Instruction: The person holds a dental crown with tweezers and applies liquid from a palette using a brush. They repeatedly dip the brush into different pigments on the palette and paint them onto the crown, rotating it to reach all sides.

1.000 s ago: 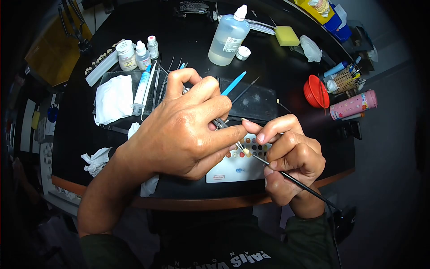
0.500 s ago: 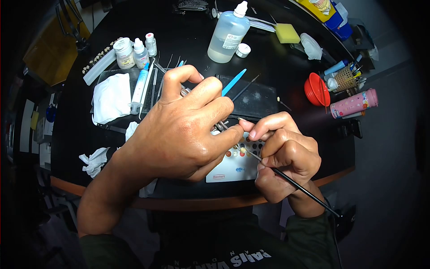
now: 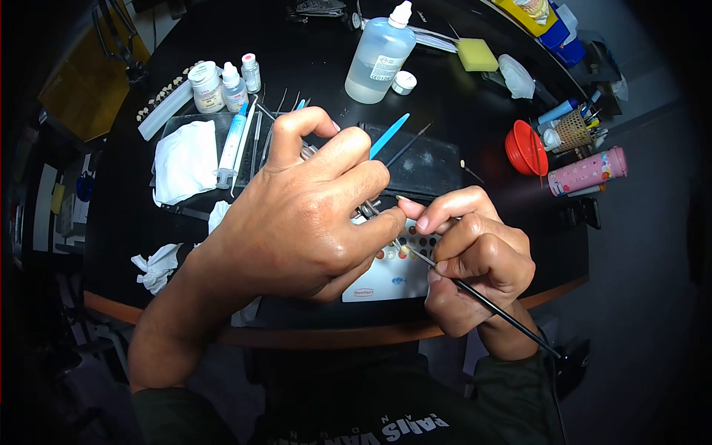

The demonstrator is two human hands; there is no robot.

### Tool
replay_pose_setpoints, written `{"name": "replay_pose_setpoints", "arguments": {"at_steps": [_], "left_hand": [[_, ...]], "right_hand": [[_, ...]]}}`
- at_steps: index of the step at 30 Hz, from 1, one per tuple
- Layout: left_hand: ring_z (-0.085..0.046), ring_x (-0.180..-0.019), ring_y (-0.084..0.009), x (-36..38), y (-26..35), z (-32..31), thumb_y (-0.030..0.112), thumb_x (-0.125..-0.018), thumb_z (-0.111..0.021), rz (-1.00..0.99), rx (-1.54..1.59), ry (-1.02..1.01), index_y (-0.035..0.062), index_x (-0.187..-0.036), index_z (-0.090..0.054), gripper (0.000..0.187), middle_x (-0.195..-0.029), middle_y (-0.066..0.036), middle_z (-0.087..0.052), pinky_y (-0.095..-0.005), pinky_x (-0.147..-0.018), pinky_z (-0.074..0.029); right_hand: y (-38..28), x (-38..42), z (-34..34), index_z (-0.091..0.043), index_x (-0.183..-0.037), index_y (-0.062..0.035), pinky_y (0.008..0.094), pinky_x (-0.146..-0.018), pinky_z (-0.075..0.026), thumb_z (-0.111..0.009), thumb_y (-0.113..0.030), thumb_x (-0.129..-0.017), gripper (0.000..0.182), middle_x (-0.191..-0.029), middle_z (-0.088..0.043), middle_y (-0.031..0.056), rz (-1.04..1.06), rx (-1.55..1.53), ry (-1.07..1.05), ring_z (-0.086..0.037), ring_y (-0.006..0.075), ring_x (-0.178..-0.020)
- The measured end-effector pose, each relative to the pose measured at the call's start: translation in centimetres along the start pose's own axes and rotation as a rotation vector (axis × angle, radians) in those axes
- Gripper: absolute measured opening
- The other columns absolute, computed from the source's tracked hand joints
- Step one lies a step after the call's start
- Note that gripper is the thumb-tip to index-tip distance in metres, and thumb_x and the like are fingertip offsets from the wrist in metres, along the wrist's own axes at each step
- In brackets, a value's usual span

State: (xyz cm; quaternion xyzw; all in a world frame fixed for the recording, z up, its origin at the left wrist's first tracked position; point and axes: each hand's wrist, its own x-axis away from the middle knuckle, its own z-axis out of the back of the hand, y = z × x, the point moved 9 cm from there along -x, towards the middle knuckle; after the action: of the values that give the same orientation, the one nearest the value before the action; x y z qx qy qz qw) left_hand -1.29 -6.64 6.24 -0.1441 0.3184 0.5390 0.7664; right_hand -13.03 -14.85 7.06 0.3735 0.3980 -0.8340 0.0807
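My left hand [image 3: 311, 208] is closed around a metal clamp-like tool [image 3: 366, 208], mostly hidden by the fingers. Just beyond its thumb is a small yellowish tooth crown [image 3: 404, 251], apparently at the tool's tip. My right hand [image 3: 478, 259] pinches a thin brush with a black handle [image 3: 498, 309], which slants down to the right. The brush tip touches or nearly touches the crown. Both hands meet near the fingertips. Beneath them lies a white palette [image 3: 363, 285] with rows of coloured dots and a blue smear, partly covered.
Behind stands a large clear bottle [image 3: 378, 63] beside a small white jar [image 3: 403, 82]. Left are a folded white cloth [image 3: 184, 161], a syringe [image 3: 232, 148], and small bottles [image 3: 234, 87]. Right are a red bowl [image 3: 525, 148], a pen basket [image 3: 571, 131] and a pink flask [image 3: 589, 172].
Both hands have shifted very slightly to the right and down. The grip on the clamp-like tool and brush is unchanged, and the brush tip stays by the crown.
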Motion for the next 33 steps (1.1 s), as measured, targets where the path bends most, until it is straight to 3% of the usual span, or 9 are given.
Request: {"name": "replay_pose_setpoints", "arguments": {"at_steps": [13,33], "left_hand": [[-0.056,-0.082,-0.0205,0.01,-0.03,0.06,0.022,-0.074,-0.084,-0.006,0.026,-0.006,0.0158,-0.097,-0.085,0.024,-0.084,0.0,-0.056,-0.0488,-0.093,-0.034],[-0.054,-0.08,-0.0207,0.1,-0.06,-0.03,0.023,-0.075,-0.086,-0.017,0.056,-0.045,0.0137,-0.105,-0.086,0.031,-0.082,0.0,-0.055,-0.0483,-0.092,-0.034]], "right_hand": [[-0.16,0.03,0.08,-0.051,-0.069,-0.0029,0.0541,-0.094,-0.068,-0.063,0.015,-0.063,0.023,-0.073,-0.06,0.0084,0.009,0.007,0.013,-0.072,0.0309,-0.09],[-0.49,0.16,-0.02,-0.051,-0.071,-0.0027,0.0543,-0.092,-0.069,-0.064,0.014,-0.065,0.021,-0.074,-0.059,0.009,0.025,0.008,0.006,-0.072,0.0319,-0.091]]}}
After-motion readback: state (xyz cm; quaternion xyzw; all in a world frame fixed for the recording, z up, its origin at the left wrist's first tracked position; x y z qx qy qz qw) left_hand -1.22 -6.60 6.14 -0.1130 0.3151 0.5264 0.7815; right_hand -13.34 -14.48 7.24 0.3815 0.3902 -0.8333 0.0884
